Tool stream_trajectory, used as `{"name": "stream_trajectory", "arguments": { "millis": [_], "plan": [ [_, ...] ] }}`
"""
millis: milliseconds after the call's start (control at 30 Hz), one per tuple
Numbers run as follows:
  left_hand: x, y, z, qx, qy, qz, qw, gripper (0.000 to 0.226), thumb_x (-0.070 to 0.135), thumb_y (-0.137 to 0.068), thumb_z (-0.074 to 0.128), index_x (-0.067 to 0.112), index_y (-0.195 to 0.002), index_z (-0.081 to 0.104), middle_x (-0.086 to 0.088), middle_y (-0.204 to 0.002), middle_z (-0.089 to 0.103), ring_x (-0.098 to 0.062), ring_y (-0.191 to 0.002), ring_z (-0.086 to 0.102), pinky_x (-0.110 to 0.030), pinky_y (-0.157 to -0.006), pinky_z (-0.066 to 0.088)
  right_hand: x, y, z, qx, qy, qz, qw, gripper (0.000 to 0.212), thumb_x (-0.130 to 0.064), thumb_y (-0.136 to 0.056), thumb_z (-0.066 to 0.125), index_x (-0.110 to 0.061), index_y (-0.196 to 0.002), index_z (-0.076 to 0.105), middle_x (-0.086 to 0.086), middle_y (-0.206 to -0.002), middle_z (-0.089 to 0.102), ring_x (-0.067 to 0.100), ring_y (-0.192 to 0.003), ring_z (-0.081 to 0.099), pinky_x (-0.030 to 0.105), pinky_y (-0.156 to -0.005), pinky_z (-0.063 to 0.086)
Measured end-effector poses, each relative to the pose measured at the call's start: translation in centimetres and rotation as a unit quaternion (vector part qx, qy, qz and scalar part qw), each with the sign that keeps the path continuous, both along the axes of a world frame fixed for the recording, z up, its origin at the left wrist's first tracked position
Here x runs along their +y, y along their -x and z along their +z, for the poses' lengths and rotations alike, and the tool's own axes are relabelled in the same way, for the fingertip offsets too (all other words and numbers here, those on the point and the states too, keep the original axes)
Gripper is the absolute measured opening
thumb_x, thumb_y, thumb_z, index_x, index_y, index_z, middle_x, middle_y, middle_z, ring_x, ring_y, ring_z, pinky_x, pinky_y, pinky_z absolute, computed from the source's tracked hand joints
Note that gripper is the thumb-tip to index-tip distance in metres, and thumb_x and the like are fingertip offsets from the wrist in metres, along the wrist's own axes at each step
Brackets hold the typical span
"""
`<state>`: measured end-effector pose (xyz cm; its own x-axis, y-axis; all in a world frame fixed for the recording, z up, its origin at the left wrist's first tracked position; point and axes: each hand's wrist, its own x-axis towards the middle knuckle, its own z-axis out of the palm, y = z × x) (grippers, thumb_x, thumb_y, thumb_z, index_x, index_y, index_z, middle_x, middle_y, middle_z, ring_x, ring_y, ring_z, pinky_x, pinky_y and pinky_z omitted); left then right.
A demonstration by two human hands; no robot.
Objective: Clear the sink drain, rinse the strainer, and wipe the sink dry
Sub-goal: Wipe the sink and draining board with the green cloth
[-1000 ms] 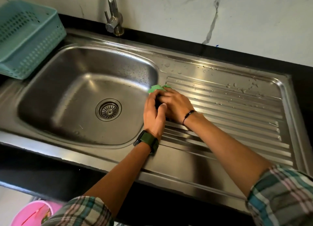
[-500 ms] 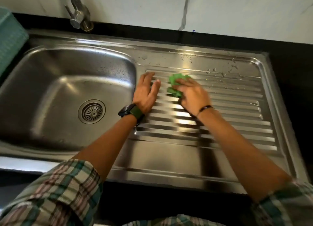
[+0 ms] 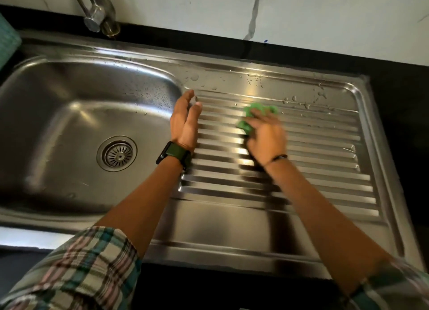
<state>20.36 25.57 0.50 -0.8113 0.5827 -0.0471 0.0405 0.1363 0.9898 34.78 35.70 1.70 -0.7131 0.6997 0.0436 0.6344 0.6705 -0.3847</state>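
A steel sink (image 3: 58, 82) fills the left of the view, its round strainer (image 3: 117, 153) seated in the drain. To its right lies the ribbed drainboard (image 3: 325, 161), with water drops along its far edge. My right hand (image 3: 265, 135) presses a crumpled green cloth (image 3: 254, 114) onto the upper ribs; the hand is blurred. My left hand (image 3: 185, 121) is held on edge with straight fingers at the left end of the ribs, next to the basin rim, and holds nothing.
A metal tap (image 3: 99, 15) stands behind the basin against the marble wall. A corner of a teal basket (image 3: 7, 40) shows at the far left. Black counter (image 3: 399, 82) borders the sink at the back and right.
My right hand has slid the green cloth rightward along the drainboard ribs. My left hand has turned from flat onto its edge. The view has come closer.
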Motion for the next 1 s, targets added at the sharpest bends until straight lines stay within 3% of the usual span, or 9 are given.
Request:
{"name": "stream_trajectory", "arguments": {
  "millis": [100,200,267,333,433,600,767,933,1000],
  "plan": [
    [0.1,0.0,0.1,-0.003,-0.005,0.015,1.0,0.063,0.036,-0.078,0.041,0.013,-0.137,0.039,-0.008,-0.139,0.045,-0.012,-0.116,0.046,-0.028,-0.097,0.039,-3.0,7.7,-0.5,-0.012,-0.023,0.122,0.992,0.044,-0.017,-0.087,0.052,-0.017,-0.131,0.049,0.005,-0.145,0.042,0.026,-0.137,0.03,0.039,-0.119,0.012],
    [0.0,0.3,0.2,-0.018,-0.003,0.046,0.999,0.061,0.036,-0.076,0.041,0.012,-0.132,0.044,-0.011,-0.132,0.051,-0.021,-0.116,0.05,-0.037,-0.102,0.042,-4.1,11.4,-0.4,-0.012,-0.006,0.157,0.988,0.036,-0.024,-0.094,0.04,-0.017,-0.127,0.051,0.005,-0.135,0.053,0.021,-0.132,0.038,0.033,-0.116,0.022],
    [-0.1,0.4,0.4,-0.017,0.006,0.041,0.999,0.06,0.036,-0.077,0.04,0.012,-0.132,0.043,-0.012,-0.131,0.05,-0.023,-0.117,0.049,-0.044,-0.103,0.041,-3.1,10.8,0.1,-0.021,-0.003,0.194,0.981,0.037,-0.024,-0.09,0.049,-0.016,-0.126,0.052,0.006,-0.132,0.056,0.023,-0.127,0.044,0.033,-0.107,0.033],
    [-0.2,0.1,0.5,0.018,0.038,0.009,0.999,0.062,0.037,-0.079,0.04,0.012,-0.136,0.039,-0.012,-0.136,0.047,-0.023,-0.12,0.047,-0.041,-0.104,0.04,-1.6,9.0,0.7,-0.026,-0.009,0.213,0.977,0.046,-0.019,-0.083,0.058,-0.02,-0.128,0.05,0.006,-0.134,0.053,0.026,-0.127,0.045,0.035,-0.099,0.043],
    [-0.4,-0.4,0.3,0.064,0.067,-0.037,0.995,0.064,0.039,-0.08,0.038,0.012,-0.138,0.036,-0.014,-0.14,0.043,-0.021,-0.121,0.044,-0.03,-0.096,0.037,0.8,4.4,0.7,-0.028,-0.004,0.175,0.984,0.044,-0.012,-0.083,0.056,-0.026,-0.125,0.056,-0.001,-0.137,0.052,0.025,-0.131,0.04,0.036,-0.102,0.041],
    [-0.4,-0.1,0.4,0.067,0.065,-0.063,0.994,0.065,0.041,-0.081,0.037,0.013,-0.139,0.035,-0.009,-0.142,0.042,-0.009,-0.115,0.04,-0.029,-0.095,0.034,5.9,-5.4,0.4,0.004,0.015,0.027,1.0,0.048,0.008,-0.078,0.052,-0.014,-0.12,0.061,0.004,-0.135,0.054,0.028,-0.135,0.038,0.041,-0.114,0.029],
    [-0.3,0.0,0.4,0.013,0.02,-0.041,0.999,0.064,0.036,-0.08,0.04,0.015,-0.14,0.034,-0.009,-0.142,0.042,-0.016,-0.123,0.044,-0.027,-0.093,0.036,5.8,-4.2,0.0,0.036,0.023,-0.032,0.999,0.04,0.002,-0.083,0.055,-0.012,-0.12,0.061,0.009,-0.133,0.056,0.03,-0.133,0.039,0.041,-0.115,0.026],
    [-0.2,0.0,0.7,0.011,0.018,-0.017,1.0,0.065,0.035,-0.078,0.041,0.014,-0.139,0.035,-0.014,-0.138,0.045,-0.025,-0.123,0.046,-0.039,-0.1,0.042,0.7,6.7,-0.1,0.035,0.027,0.127,0.991,0.036,-0.012,-0.088,0.054,-0.016,-0.124,0.057,0.003,-0.138,0.051,0.026,-0.134,0.035,0.034,-0.117,0.018],
    [-0.1,0.0,0.8,0.022,0.015,-0.002,1.0,0.062,0.032,-0.077,0.042,0.013,-0.136,0.039,-0.013,-0.136,0.046,-0.023,-0.122,0.046,-0.045,-0.103,0.041,-1.1,11.0,0.1,0.011,-0.007,0.205,0.979,0.03,-0.016,-0.089,0.051,-0.013,-0.118,0.061,0.005,-0.134,0.055,0.026,-0.128,0.042,0.033,-0.114,0.023]
  ]
}}
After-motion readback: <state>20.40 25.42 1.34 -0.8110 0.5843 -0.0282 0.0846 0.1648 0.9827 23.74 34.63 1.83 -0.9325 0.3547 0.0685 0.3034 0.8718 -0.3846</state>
